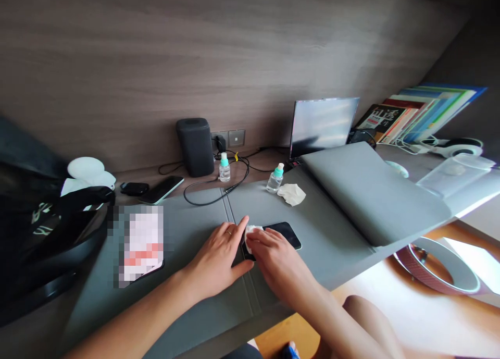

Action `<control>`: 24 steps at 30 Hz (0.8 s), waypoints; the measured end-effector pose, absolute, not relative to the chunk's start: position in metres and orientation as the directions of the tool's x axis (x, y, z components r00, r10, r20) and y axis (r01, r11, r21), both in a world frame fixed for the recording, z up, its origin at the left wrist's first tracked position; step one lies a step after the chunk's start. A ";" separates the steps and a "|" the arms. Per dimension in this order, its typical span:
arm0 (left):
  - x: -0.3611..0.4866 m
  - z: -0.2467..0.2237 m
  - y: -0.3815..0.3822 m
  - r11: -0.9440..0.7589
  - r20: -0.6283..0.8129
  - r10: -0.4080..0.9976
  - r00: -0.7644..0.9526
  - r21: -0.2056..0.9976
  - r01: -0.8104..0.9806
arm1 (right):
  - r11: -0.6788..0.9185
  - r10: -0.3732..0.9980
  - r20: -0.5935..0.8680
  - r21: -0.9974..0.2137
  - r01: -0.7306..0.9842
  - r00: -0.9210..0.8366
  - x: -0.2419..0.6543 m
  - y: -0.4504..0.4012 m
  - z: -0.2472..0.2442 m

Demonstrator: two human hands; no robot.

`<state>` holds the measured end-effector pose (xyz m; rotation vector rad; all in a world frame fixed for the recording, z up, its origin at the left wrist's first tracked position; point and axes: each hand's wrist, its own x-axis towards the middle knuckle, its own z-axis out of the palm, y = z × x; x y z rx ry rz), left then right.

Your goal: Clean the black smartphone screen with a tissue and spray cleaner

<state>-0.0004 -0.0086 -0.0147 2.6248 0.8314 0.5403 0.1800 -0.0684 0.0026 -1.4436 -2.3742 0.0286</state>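
Observation:
A dark smartphone (287, 235) lies flat on the grey desk mat (199, 213), its left part covered by my hands. My right hand (273, 252) presses a crumpled white tissue (253, 231) onto the phone's left end, fingers closed over it. At the phone's left edge rests my left hand (222, 255), thumb and index finger spread around that end, with a ring on one finger. Beyond the phone stand a small clear spray bottle (275, 181) with a teal collar and, beside it, another crumpled tissue (292, 194).
Farther back are a second small bottle (224, 170), a black speaker (195, 148), a looped cable (203, 205) and another phone (162, 189). A laptop (324, 127) stands behind the mat's folded grey flap (375, 192). Books (425, 114) and headphones (457, 146) are at right, a black bag (50, 234) at left.

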 end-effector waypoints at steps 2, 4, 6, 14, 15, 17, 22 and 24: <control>0.000 -0.014 -0.009 -0.772 0.245 0.602 0.760 0.423 0.475 | 0.534 0.836 0.280 -0.214 0.818 -0.473 0.180 -0.073 0.008; 0.000 -0.013 -0.008 -0.766 0.226 0.608 0.761 0.420 0.487 | 0.578 0.809 0.284 -0.219 0.786 -0.516 0.188 -0.079 0.013; 0.000 -0.013 -0.008 -0.761 0.207 0.613 0.762 0.413 0.500 | 0.590 0.801 0.280 -0.221 0.776 -0.529 0.200 -0.083 0.016; 0.002 -0.008 -0.007 -0.760 0.194 0.618 0.762 0.395 0.515 | 0.472 0.838 0.374 -0.130 0.872 -0.397 0.263 -0.080 -0.001; 0.002 -0.007 -0.007 -0.760 0.187 0.617 0.764 0.394 0.517 | 0.450 0.842 0.388 -0.125 0.884 -0.374 0.268 -0.078 -0.003; 0.003 -0.005 -0.008 -0.756 0.172 0.619 0.766 0.394 0.523 | 0.412 0.852 0.404 -0.123 0.903 -0.334 0.272 -0.074 -0.004; 0.003 -0.003 -0.008 -0.755 0.164 0.624 0.764 0.381 0.534 | 0.392 0.855 0.426 -0.155 0.907 -0.297 0.262 -0.071 -0.007; 0.003 -0.003 -0.008 -0.754 0.166 0.627 0.761 0.375 0.539 | 0.419 0.843 0.434 -0.159 0.894 -0.317 0.253 -0.073 -0.010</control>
